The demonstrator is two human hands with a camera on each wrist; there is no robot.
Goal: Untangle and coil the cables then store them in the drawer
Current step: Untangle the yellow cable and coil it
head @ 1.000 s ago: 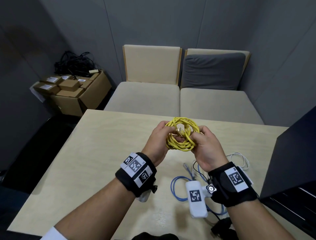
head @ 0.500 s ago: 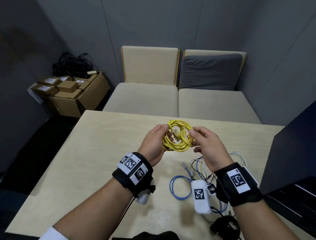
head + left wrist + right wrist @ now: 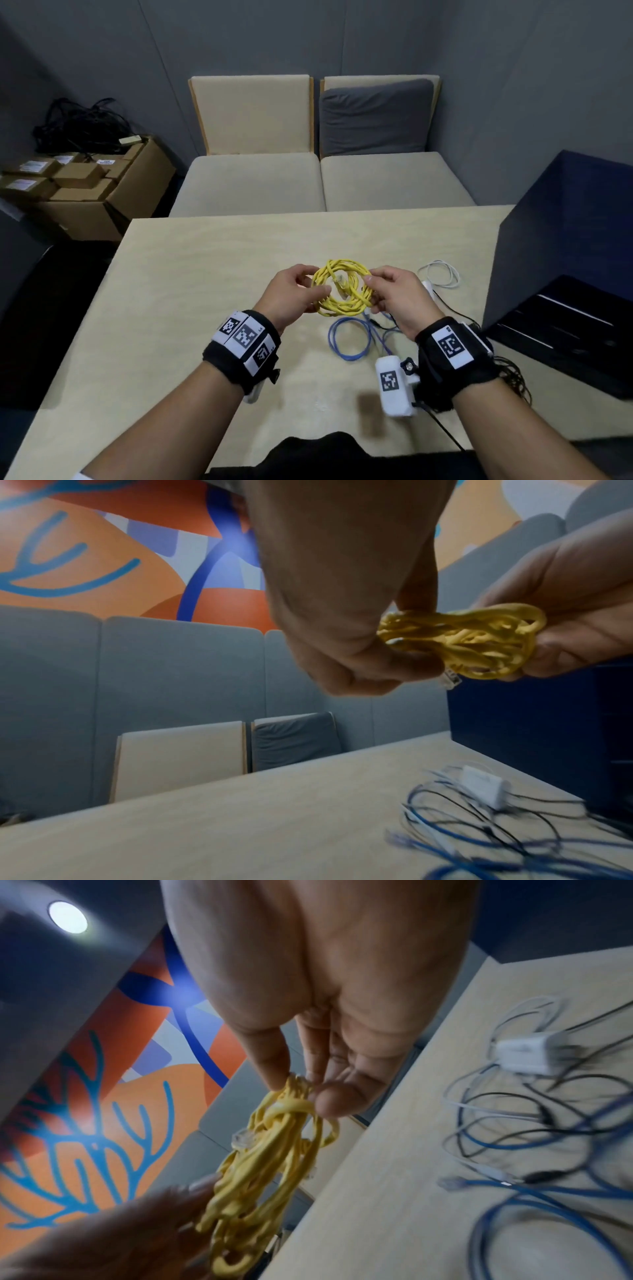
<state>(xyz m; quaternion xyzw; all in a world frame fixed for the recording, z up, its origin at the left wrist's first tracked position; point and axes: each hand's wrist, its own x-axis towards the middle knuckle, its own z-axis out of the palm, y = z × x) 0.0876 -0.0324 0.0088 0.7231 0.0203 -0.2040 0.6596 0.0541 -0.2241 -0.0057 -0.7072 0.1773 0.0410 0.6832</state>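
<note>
Yellow cable coil (image 3: pixel 343 288) above tabletop (image 3: pixel 191 281), pinched between both grips: left hand (image 3: pixel 289 295) on one rim, right hand (image 3: pixel 397 298) opposite. Drawer unit (image 3: pixel 565 274) right of right grip, nearer that hand.

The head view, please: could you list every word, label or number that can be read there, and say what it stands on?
None can be read.
White labels on the cardboard boxes: print too small and blurred.
Wristbands and white wrist camera: black-and-white square code markers only, no words.
</note>
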